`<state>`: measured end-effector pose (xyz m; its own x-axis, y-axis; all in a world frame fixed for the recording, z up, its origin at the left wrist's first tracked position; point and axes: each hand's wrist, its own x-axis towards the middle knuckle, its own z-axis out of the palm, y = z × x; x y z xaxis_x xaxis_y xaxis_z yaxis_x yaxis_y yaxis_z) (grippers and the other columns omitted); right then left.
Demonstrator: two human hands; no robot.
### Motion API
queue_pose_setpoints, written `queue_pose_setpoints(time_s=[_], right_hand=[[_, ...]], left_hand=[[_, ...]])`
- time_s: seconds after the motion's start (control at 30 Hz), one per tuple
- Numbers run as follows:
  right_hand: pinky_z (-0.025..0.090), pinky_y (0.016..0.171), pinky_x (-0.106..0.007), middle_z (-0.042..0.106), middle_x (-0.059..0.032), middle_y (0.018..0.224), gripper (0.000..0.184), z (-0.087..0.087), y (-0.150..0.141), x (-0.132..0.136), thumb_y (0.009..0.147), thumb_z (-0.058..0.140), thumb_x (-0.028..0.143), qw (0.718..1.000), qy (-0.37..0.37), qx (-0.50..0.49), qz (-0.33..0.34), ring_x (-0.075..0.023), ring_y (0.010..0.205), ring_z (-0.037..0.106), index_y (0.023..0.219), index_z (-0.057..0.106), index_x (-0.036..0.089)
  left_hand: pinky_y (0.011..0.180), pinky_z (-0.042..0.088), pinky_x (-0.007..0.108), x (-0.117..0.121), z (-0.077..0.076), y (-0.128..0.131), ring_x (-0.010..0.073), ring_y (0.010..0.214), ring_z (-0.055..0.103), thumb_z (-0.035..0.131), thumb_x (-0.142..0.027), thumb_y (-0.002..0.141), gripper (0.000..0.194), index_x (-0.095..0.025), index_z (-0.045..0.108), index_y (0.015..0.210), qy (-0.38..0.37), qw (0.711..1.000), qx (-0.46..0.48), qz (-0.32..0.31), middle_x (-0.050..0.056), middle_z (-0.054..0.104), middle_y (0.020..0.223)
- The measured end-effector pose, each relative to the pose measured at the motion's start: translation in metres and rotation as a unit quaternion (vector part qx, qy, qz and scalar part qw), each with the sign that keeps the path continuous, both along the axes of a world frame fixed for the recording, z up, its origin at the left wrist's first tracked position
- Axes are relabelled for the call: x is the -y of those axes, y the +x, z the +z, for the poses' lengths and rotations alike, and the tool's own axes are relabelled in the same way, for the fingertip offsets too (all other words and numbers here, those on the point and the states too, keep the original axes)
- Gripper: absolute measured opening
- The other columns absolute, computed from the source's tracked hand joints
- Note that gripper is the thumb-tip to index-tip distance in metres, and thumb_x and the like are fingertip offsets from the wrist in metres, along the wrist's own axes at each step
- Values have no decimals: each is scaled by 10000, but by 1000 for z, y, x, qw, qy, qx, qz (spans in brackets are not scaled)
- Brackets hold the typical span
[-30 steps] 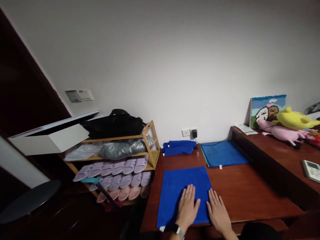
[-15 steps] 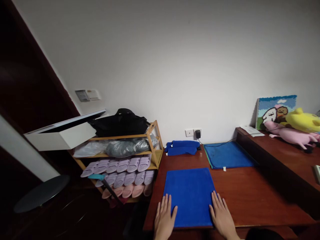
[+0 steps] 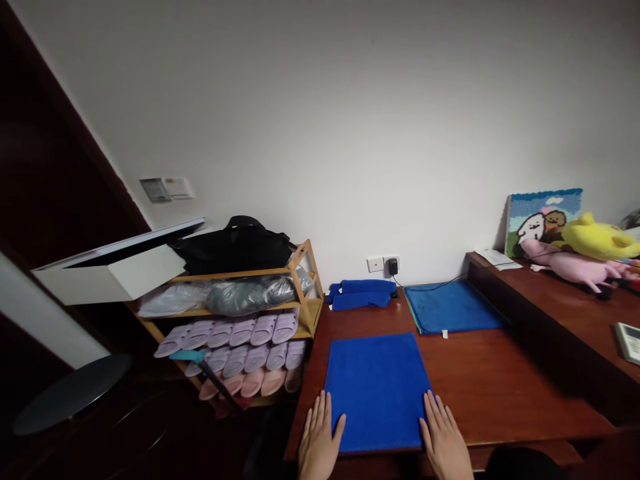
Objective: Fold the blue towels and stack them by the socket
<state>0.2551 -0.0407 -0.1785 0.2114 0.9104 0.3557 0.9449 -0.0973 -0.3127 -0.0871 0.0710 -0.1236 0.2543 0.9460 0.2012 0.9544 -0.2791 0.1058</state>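
No text can be read here. Whatever is printed on the sheet of paper (image 3: 497, 259) at the back edge of the raised desk (image 3: 550, 300), the small white tag (image 3: 445, 334) on the blue towel (image 3: 450, 307), the wall switch plate (image 3: 166, 189) and the remote control (image 3: 629, 343) at the right edge is too small to be made out.

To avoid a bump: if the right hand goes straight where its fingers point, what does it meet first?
The blue towel comes first: the fingertips of the right hand lie at its edge and point slightly across it, though contact is unclear.
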Motion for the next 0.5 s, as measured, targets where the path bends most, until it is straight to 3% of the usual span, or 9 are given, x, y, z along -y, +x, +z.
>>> queue_pose_setpoints(time_s=[0.1, 0.2, 0.27, 0.4, 0.5], right_hand=[[417, 1224, -509, 450, -64, 1631, 645, -3, 1, -3, 1059, 294, 538, 1000, 11, -4, -4, -297, 1509, 434, 1560, 504, 190], [442, 1203, -492, 488, -62, 1609, 624, -7, 1, -6, 1057, 327, 544, 999, 35, 2, -7, -294, 1487, 470, 1544, 530, 211], [447, 1199, -475, 492, -60, 1608, 614, -10, 1, -6, 1059, 342, 534, 999, 54, 7, -7, -288, 1483, 476, 1546, 527, 210], [448, 1195, -467, 507, -66, 1601, 597, -12, 1, -5, 1062, 365, 513, 997, 80, 14, -2, -282, 1482, 479, 1555, 513, 211], [458, 1182, -462, 526, -69, 1587, 574, -12, 2, -5, 1067, 364, 493, 995, 91, 28, 6, -278, 1462, 505, 1542, 532, 219]], left_hand=[[1278, 335, 525, -1, 2, 7, 317, 1564, 327, 356, -557, 1038, 731, -126, 368, 1628, 12, 1000, 2, 15, 125, 357, 1686], [1277, 343, 524, 4, 13, 40, 305, 1560, 343, 328, -482, 1058, 661, -124, 415, 1606, 42, 999, 19, -1, 124, 375, 1676], [1273, 359, 506, 13, 25, 78, 280, 1560, 347, 298, -447, 1079, 616, -160, 412, 1611, 47, 997, 37, -54, 98, 376, 1680], [1294, 331, 456, 32, 46, 159, 232, 1582, 301, 297, -491, 1095, 614, -246, 291, 1658, -3, 973, 59, -224, 24, 291, 1719], [1303, 314, 460, 36, 48, 189, 233, 1584, 297, 280, -511, 1096, 630, -248, 244, 1667, -47, 962, 46, -265, 30, 279, 1721]])
